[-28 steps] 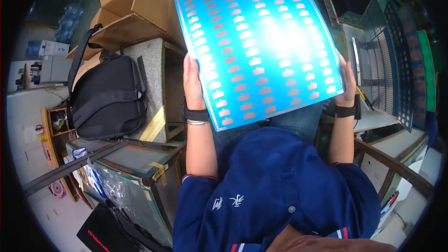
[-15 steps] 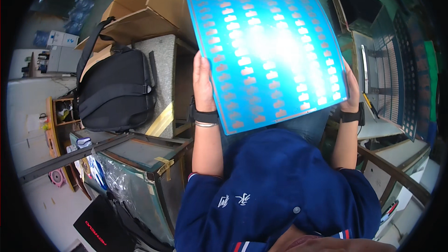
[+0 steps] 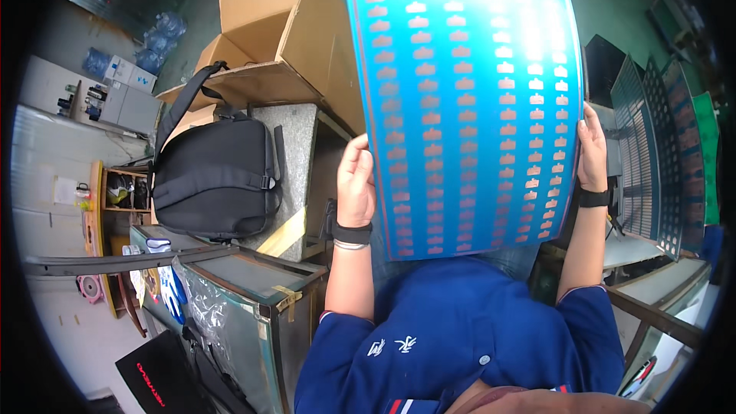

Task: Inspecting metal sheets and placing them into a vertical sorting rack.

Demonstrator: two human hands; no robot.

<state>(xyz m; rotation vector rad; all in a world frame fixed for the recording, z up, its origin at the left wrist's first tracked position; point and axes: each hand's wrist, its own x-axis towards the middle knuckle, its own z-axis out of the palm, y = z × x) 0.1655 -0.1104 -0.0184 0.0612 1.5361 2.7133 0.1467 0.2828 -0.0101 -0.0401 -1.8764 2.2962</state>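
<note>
A large blue sheet, patterned with columns of small copper-coloured shapes, is held up in front of me by its two sides. My left hand grips its left edge, thumb on the near face and the other fingers partly hidden. At the right edge, my right hand closes on the sheet in the same way. A bright glare lies over the sheet's upper right. The lower edge hangs just above my lap. Each wrist wears a black band.
Left of me a black backpack rests on a grey surface beside an open cardboard box. A metal-framed cabinet stands nearer. To my right are upright perforated panels and a rusty metal rail.
The sheet has tipped more upright and turned straighter, and its glare has shifted to the upper right. Both hands still grip its sides. The whole view has swung slightly.
</note>
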